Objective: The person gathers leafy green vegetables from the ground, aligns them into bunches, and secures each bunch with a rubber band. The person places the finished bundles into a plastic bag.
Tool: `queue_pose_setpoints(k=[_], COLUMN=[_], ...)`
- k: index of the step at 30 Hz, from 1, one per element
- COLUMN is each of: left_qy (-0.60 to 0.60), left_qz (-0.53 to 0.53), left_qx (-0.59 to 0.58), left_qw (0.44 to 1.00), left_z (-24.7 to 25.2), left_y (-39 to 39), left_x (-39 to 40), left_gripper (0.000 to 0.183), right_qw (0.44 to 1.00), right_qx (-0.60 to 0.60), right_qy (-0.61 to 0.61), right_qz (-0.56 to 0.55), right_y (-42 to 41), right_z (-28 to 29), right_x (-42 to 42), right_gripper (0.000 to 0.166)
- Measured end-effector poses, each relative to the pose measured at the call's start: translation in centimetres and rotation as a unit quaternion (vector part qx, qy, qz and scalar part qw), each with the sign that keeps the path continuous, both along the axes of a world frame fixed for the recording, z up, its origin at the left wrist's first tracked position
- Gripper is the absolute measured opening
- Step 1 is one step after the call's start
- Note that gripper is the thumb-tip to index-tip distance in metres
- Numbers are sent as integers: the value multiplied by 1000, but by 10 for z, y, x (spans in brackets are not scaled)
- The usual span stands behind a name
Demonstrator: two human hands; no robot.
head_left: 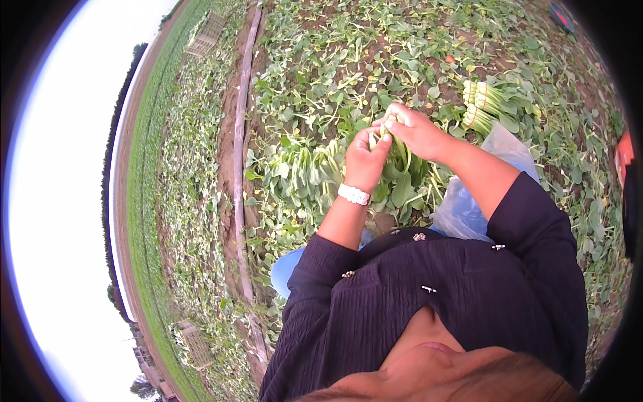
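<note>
My left hand [367, 155], with a white watch on its wrist, is closed around the pale stem ends of a bunch of leafy greens [402, 178]. Pressed close beside it, my right hand [413, 131] pinches the same stem ends from above. The leaves hang down below both hands, towards my lap. To the left of my left hand, a row of cut leafy greens [301, 171] lies on the ground. Several bundles of greens [483, 103] tied with red bands lie beyond my right forearm, stems facing left. My fingers hide part of the stems.
Loose leaves and trimmings cover the soil [331, 75]. A translucent plastic bag [462, 208] rests by my right leg. On the left runs a long pale hose [240, 125]. Two plastic crates stand past it, a far crate [207, 35] and a near crate [195, 344].
</note>
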State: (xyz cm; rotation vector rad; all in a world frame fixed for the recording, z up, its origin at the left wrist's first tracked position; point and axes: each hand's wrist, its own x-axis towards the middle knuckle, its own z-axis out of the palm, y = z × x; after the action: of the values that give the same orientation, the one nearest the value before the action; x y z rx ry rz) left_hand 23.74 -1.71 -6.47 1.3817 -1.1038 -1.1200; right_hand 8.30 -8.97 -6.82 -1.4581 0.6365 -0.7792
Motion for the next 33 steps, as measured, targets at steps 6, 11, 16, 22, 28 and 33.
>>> queue_pose_setpoints(k=[6,11,16,22,28,33], left_qy=[-51,-3,146,348,355,377], left_qz=[30,126,58,-26,-98,116], left_qx=[-18,-100,-37,38,40,-30], left_qw=[998,987,987,937,929,918], left_z=[3,13,28,26,10,17], left_y=[-5,-9,-5,-2,-4,-1], left_x=[-6,39,34,27,11,24], left_gripper=[12,19,36,44,43,41], right_qw=[1000,994,992,997,994,990], right_qx=[0,-49,-42,17,74,31], right_qy=[-16,54,67,77,33,123], right_qz=[6,-79,-94,24,75,66], right_y=[-6,-10,-9,0,10,4], right_z=[-3,14,15,26,20,19], right_x=[-3,-5,-10,-10,-3,-9], right_gripper=[15,11,9,18,15,16])
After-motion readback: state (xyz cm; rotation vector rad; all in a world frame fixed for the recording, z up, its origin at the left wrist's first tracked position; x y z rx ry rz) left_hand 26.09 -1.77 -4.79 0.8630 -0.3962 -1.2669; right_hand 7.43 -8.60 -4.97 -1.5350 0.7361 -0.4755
